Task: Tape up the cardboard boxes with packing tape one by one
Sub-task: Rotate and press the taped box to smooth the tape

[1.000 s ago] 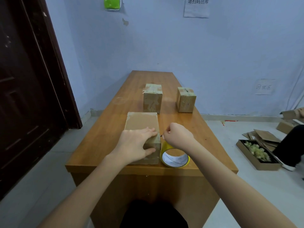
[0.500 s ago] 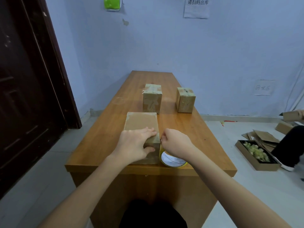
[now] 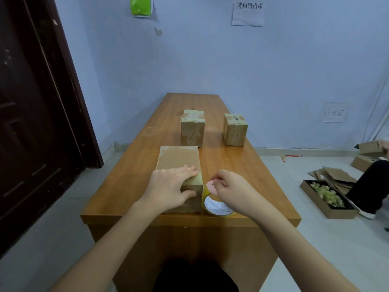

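Observation:
A long cardboard box (image 3: 179, 159) lies near the front edge of the wooden table (image 3: 242, 165). My left hand (image 3: 170, 187) holds its near end, fingers across the top and thumb on the front face. A roll of yellow packing tape (image 3: 216, 207) lies flat just right of the box. My right hand (image 3: 229, 188) hovers over the roll and pinches the loose end of the tape (image 3: 209, 184) beside the box's top corner. Two smaller taped boxes stand farther back, one in the middle (image 3: 192, 128) and one to the right (image 3: 235, 129).
A dark door (image 3: 31, 112) stands at the left. On the floor at the right lie flattened cardboard (image 3: 334, 175), a shallow box of green filler (image 3: 324, 196) and more boxes (image 3: 366, 150). Another person's dark leg and shoe (image 3: 366, 190) are there too.
My right hand dipped down onto the tape roll, then rose a little with the tape end pinched and peeled up from the roll. My left hand stayed on the box.

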